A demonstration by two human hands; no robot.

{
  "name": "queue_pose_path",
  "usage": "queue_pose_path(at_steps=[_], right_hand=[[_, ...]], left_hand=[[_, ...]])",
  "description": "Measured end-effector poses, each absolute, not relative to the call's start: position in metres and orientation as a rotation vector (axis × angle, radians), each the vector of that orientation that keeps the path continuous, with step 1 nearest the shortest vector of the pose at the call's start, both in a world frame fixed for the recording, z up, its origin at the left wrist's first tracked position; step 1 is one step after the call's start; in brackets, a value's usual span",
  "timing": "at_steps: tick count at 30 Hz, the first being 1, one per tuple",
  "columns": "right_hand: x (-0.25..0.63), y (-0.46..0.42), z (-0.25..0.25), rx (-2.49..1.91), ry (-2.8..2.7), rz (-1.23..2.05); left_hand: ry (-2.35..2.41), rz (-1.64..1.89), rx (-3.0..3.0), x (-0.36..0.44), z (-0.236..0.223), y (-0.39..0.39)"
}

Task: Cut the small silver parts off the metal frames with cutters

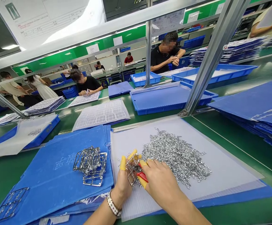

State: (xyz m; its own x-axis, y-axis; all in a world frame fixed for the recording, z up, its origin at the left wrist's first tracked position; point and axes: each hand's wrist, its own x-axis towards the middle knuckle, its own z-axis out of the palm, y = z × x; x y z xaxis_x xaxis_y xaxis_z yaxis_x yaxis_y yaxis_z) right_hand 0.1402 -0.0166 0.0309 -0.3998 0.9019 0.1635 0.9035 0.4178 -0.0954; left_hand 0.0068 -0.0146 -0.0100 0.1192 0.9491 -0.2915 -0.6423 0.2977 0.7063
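Observation:
My left hand (124, 179), with yellow finger cots on its fingertips, holds up a small silvery metal frame (131, 181) with thin crossbars. In my right hand (158, 178), also wearing yellow finger cots, is a pair of pliers with red handles (142, 176); their jaws are against or close to the frame and mostly hidden. Just beyond both hands, a large heap of small shiny metal pieces (173, 153) lies on a white sheet (220, 156). A stack of similar metal frames (90, 164) rests to the left on a blue sheet (51, 168).
One more frame (9, 206) lies at the blue sheet's left corner. Blue trays (159, 97) stand behind the heap, and stacked blue sheets (255, 103) are at the right. A metal post (215, 53) rises beyond the white sheet. Across the bench, co-workers (166, 53) sit.

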Motion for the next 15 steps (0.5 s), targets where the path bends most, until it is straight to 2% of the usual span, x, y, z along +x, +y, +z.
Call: queue_pose_path(at_steps=[15], right_hand=[[0.148,0.001,0.029,-1.69,-2.432,0.074]], left_hand=[[0.677,1.193,0.392,0.005,-0.01,-0.013]])
